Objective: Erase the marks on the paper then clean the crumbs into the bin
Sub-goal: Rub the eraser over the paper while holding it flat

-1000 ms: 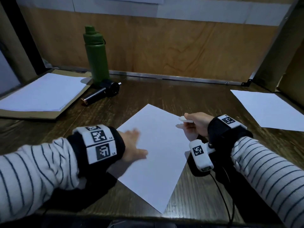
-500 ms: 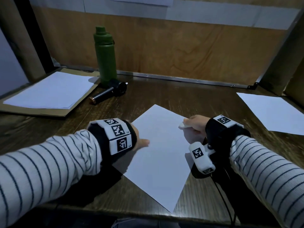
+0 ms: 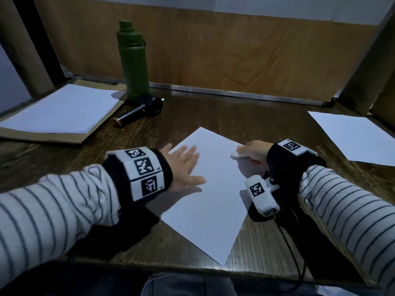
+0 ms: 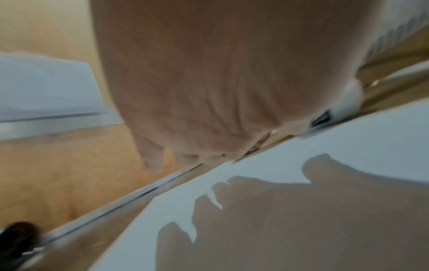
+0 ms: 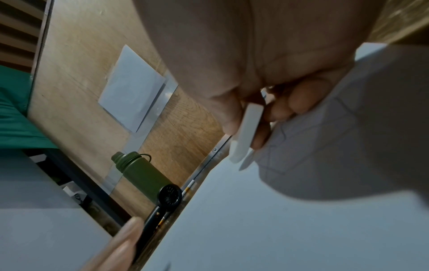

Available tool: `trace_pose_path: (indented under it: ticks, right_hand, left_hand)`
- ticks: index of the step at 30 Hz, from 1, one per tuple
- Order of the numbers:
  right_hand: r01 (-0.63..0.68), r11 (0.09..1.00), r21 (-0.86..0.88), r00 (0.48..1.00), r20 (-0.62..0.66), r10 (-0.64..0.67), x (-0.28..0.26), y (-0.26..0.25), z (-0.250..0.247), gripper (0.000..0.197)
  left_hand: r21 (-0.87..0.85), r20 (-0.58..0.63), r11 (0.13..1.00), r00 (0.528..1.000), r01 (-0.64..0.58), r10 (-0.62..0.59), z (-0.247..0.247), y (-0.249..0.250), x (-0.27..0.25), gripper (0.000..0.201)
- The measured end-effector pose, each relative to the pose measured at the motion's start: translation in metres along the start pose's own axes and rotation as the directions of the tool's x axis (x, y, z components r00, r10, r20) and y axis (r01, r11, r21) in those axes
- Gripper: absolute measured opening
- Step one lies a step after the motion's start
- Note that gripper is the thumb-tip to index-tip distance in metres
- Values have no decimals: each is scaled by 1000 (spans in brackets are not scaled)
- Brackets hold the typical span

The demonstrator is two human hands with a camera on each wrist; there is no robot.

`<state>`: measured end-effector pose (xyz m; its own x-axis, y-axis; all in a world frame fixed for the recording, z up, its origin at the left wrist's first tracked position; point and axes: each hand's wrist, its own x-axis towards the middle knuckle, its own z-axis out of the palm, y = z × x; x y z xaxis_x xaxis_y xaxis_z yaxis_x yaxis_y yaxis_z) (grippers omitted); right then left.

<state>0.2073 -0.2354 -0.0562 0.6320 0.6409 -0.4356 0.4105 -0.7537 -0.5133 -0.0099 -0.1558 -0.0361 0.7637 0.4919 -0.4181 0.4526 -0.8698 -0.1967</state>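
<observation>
The paper (image 3: 205, 184) lies at the middle of the table (image 3: 267, 122), its long axis running diagonally from the near edge away to the left. The right hand (image 3: 254, 153) pinches the eraser (image 3: 237, 154) over the paper's right edge, so it is nearer any marks; faint lines seem to show there in the wrist view. The left hand (image 3: 182, 167), fingers spread flat, hovers over or presses the paper's left side. The bottle (image 3: 133, 60) stands well behind. No bin shows.

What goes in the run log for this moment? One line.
left hand: flat on paper | right hand: grip on eraser over paper's right edge | marks: faint lines, right wrist view | bin: unseen
</observation>
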Motion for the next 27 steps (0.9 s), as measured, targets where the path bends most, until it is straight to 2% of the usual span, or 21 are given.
trace_pose_path:
  ticks: [2, 4, 6, 7, 8, 10, 11, 12, 13, 14, 16, 17, 19, 20, 21, 22, 24, 25, 26, 27]
  right_hand:
    - [-5, 1000, 3, 1000, -3, 5, 1, 1, 0, 41]
    - [-1, 1000, 25, 1000, -1, 1, 3, 2, 1, 39]
    - [-2, 998, 67, 1000, 20, 1, 3, 3, 1, 39]
    - [-2, 996, 85, 1000, 28, 0, 4, 3, 1, 42]
    - [-4, 995, 96, 1000, 31, 1, 6, 4, 2, 46]
    - [-3, 995, 98, 1000, 32, 0, 4, 3, 2, 47]
    - [1, 994, 107, 1000, 30, -5, 4, 3, 2, 45]
    - [-1, 992, 124, 999, 33, -3, 4, 3, 2, 43]
    - [-4, 990, 143, 999, 36, -1, 4, 3, 2, 41]
    - [-9, 988, 155, 999, 37, 3, 4, 4, 2, 39]
    - [-11, 986, 169, 999, 43, 4, 5, 5, 1, 39]
    - [-7, 984, 177, 999, 47, -2, 5, 5, 2, 40]
    - [7, 983, 185, 999, 42, -15, 6, 5, 3, 42]
    - [5, 982, 189, 999, 39, -12, 5, 4, 4, 40]
    - [3, 981, 193, 999, 35, -10, 5, 4, 4, 40]
    - [-5, 982, 188, 999, 34, -2, 6, 4, 4, 42]
    - [-7, 986, 164, 999, 34, 1, 7, 4, 3, 47]
    - [-9, 985, 170, 999, 36, 3, 7, 4, 2, 47]
    - [-21, 983, 180, 999, 38, 15, 7, 4, 3, 47]
    - [-22, 982, 187, 999, 32, 16, 8, 4, 3, 47]
  left_hand:
    - [25, 4, 969, 970, -244, 244, 0, 23, -16, 76]
    - [24, 43, 922, 922, -385, 384, 3, 45, -26, 74]
    - [-12, 95, 884, 880, -467, 466, 7, 59, -31, 72]
    - [-33, 117, 893, 886, -448, 449, 9, 59, -33, 73]
    - [-75, 125, 925, 917, -372, 378, 12, 53, -33, 76]
    - [-220, 100, 974, 992, -58, 81, 16, 33, -29, 90]
    - [-259, 85, 961, 993, 98, -78, 16, 22, -26, 96]
    - [-231, 89, 953, 979, 198, -182, 14, 13, -24, 100]
    - [-161, 78, 961, 974, 224, -214, 10, 9, -23, 101]
    - [-94, 59, 980, 984, 174, -169, 5, 8, -21, 97]
    - [-44, 57, 997, 997, -58, 61, -7, 21, -21, 83]
    - [-52, 65, 982, 981, -180, 183, -9, 31, -20, 76]
    - [-67, 29, 910, 911, -409, 412, -2, 51, -15, 67]
    - [-61, 12, 876, 877, -479, 481, 7, 57, -12, 66]
    - [-72, 5, 869, 871, -489, 491, 15, 61, -10, 69]
    - [-111, 8, 900, 905, -422, 426, 20, 60, -9, 74]
    - [-215, 27, 968, 990, -130, 139, 17, 47, -14, 86]
    - [-233, 59, 972, 998, 35, -22, 10, 38, -18, 88]
    - [-217, 88, 963, 986, 158, -142, 3, 29, -22, 88]
    - [-190, 95, 956, 974, 222, -207, -2, 23, -23, 90]
